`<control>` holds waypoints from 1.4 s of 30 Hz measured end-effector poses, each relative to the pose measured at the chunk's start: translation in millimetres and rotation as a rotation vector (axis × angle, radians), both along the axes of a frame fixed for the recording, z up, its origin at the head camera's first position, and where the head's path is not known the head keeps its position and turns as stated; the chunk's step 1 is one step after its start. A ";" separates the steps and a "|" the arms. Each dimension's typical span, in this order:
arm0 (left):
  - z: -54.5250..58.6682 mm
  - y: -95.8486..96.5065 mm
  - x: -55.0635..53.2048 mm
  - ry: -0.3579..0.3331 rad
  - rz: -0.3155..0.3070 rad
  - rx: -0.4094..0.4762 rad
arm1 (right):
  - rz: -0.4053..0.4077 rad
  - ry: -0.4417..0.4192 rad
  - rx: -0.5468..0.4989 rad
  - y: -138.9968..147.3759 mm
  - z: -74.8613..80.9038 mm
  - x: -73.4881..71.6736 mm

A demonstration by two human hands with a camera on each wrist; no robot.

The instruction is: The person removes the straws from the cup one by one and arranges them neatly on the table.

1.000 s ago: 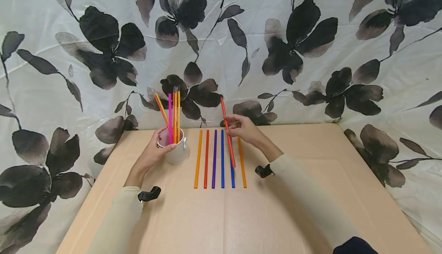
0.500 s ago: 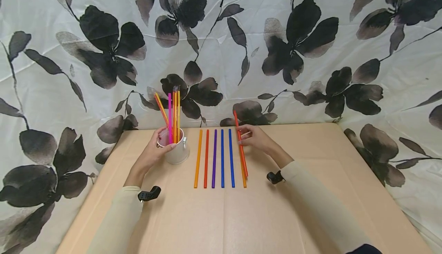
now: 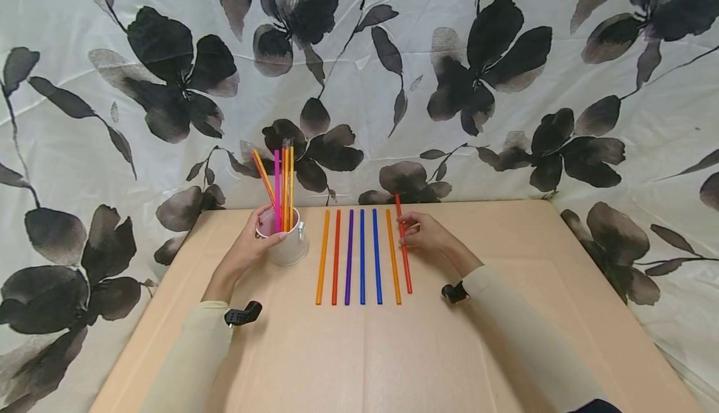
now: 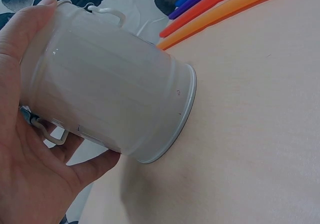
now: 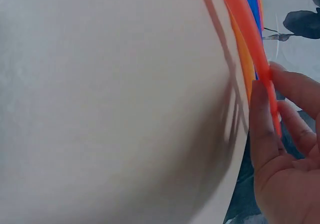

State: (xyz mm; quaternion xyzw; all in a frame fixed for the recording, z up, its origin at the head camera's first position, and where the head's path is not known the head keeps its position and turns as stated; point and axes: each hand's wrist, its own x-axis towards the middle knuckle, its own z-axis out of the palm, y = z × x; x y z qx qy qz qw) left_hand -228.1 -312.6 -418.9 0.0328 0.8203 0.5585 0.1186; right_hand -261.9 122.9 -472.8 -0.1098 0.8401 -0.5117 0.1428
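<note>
My left hand (image 3: 249,242) grips a small white metal bucket (image 4: 105,79) at the left back of the table, fingers and thumb around its upper part. Pink, orange and yellow sticks (image 3: 277,182) stand in it, some with greyish tips. My right hand (image 3: 424,232) pinches a thin red stick (image 3: 405,257) between thumb and fingertips, as the right wrist view (image 5: 257,49) also shows. That stick is held at the right end of a row, beside an orange stick (image 3: 394,257), its shadow falling on the tabletop.
Several sticks lie side by side in a row: an orange one (image 3: 322,257), a red one (image 3: 336,257), a purple one (image 3: 349,257), blue ones (image 3: 362,257) and another orange. The light wooden table (image 3: 359,357) meets a floral cloth (image 3: 359,88) at its back edge.
My right hand has carried the red stick rightward, from above the blue sticks, past the last orange one, and lower toward the table. The left hand stays on the bucket.
</note>
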 end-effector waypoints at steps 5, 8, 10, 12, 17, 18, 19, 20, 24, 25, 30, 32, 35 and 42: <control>-0.6 -1.8 -5.6 -0.011 -0.009 0.007 | -0.019 -0.052 0.035 -0.9 -5.4 -1.3; -0.8 -2.7 -9.0 -0.014 -0.013 0.007 | -0.021 -0.045 0.087 -2.8 -4.8 -1.3; -0.9 -3.3 -11.4 -0.014 -0.018 0.007 | -0.025 -0.036 0.124 -4.3 -4.4 -1.6; -0.9 -4.0 -13.8 -0.012 -0.023 0.005 | -0.026 -0.023 0.159 -5.5 -4.2 -2.2; -0.8 -3.8 -14.1 -0.012 -0.025 0.006 | -0.018 -0.019 0.186 -5.8 -4.0 -2.0; -0.9 -3.8 -14.1 -0.012 -0.024 0.007 | -0.014 -0.019 0.187 -5.8 -4.0 -2.0; -0.9 -3.7 -14.2 -0.012 -0.024 0.008 | -0.012 -0.022 0.187 -5.8 -3.5 -1.8; -0.9 -3.7 -14.3 -0.013 -0.024 0.008 | -0.014 -0.028 0.185 -5.8 -3.0 -1.7; -0.8 -3.6 -14.6 -0.011 -0.023 0.008 | -0.009 -0.037 0.183 -5.0 -2.4 -1.4; -0.6 -3.5 -14.5 -0.010 -0.023 0.008 | -0.011 -0.040 0.183 -4.8 -2.4 -1.2; 0.9 -3.3 -14.0 -0.013 -0.023 0.008 | -0.003 -0.041 0.192 -4.4 -0.8 -0.1; 1.5 -3.1 -14.0 -0.012 -0.024 0.007 | 0.001 -0.037 0.195 -4.3 0.3 0.3; 0.8 -3.4 -15.2 -0.010 -0.026 0.003 | 0.004 -0.037 0.194 -4.0 0.5 0.5; -17.5 -9.9 -26.7 0.008 -0.021 -0.001 | 0.013 -0.029 0.192 -2.9 0.7 0.6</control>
